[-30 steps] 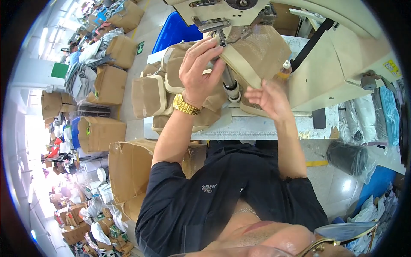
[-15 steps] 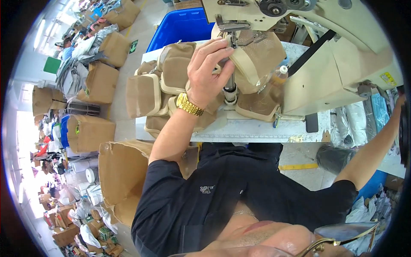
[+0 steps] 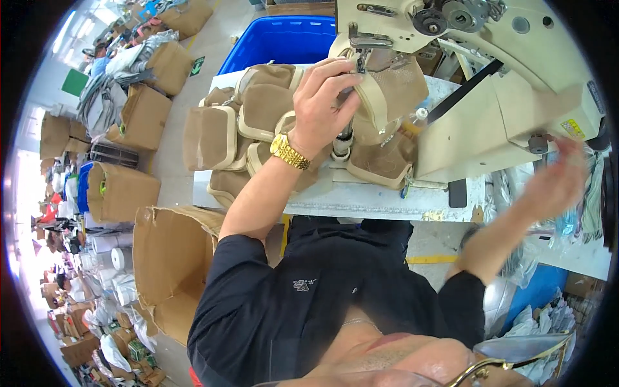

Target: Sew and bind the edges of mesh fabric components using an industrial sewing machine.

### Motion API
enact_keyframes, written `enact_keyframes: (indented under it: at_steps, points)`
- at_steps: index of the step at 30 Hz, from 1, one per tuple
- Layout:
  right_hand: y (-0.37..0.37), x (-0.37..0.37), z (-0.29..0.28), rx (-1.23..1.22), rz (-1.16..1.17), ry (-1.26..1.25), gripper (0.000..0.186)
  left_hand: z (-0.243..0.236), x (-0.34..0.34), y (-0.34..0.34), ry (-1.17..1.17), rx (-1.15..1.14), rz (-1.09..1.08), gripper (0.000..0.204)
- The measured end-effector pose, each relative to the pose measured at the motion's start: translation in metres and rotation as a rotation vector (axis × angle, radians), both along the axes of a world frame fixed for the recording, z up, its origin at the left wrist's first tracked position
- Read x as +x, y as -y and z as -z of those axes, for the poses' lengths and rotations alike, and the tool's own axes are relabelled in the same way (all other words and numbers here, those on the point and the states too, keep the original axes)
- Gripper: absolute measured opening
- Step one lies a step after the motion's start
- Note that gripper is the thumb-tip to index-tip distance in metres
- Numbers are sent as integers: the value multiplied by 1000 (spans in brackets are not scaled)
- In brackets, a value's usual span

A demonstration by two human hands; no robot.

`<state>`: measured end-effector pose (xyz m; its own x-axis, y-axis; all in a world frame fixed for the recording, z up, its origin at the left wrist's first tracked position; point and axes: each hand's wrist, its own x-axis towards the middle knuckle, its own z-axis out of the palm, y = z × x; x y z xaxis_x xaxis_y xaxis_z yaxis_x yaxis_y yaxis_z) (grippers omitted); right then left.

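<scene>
My left hand (image 3: 324,106), with a gold watch on its wrist, grips the cream-edged rim of a tan mesh pouch (image 3: 401,84). Its thumb and fingers close on that rim right beside the needle area of a beige sewing machine (image 3: 474,132). The pouch sits on the machine's metal post, and part of it is hidden behind the machine head. Off to the right, by the machine's body and near a round dark knob (image 3: 538,144), my right hand (image 3: 560,179) is smeared by motion; its fingers cannot be made out.
Several more tan pouches (image 3: 209,138) lie piled on the white table (image 3: 387,208) at left. A blue bin (image 3: 277,48) stands behind. Near the table's front right edge lies a dark flat object (image 3: 457,193). An open cardboard box (image 3: 171,271) stands by my left side.
My right hand has come from the far right edge inward toward the machine's body. My left hand stays at the pouch's rim near the needle area. The whole view has shifted slightly.
</scene>
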<state>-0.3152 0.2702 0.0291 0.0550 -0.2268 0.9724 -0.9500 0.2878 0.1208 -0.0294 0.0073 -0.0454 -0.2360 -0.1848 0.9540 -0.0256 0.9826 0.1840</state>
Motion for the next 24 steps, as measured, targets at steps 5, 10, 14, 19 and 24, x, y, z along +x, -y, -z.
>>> enact_keyframes:
  at_steps: [5, 10, 14, 19, 24]
  points:
    - [139, 147, 42, 491, -1175, 1438, 51, 5, 3, 5, -4, 13, -1, 27]
    - [144, 149, 31, 585, -1459, 1486, 48, -3, 3, 4, 32, 3, 33, 28]
    - [136, 142, 44, 422, -1074, 1303, 34, -4, 2, 6, 50, -7, 66, 26]
    - [115, 133, 49, 417, -1013, 1251, 29, -3, 11, 7, 75, -79, 80, 23]
    - [102, 121, 31, 381, -859, 918, 29, -2, 20, -10, 100, -48, -68, 22]
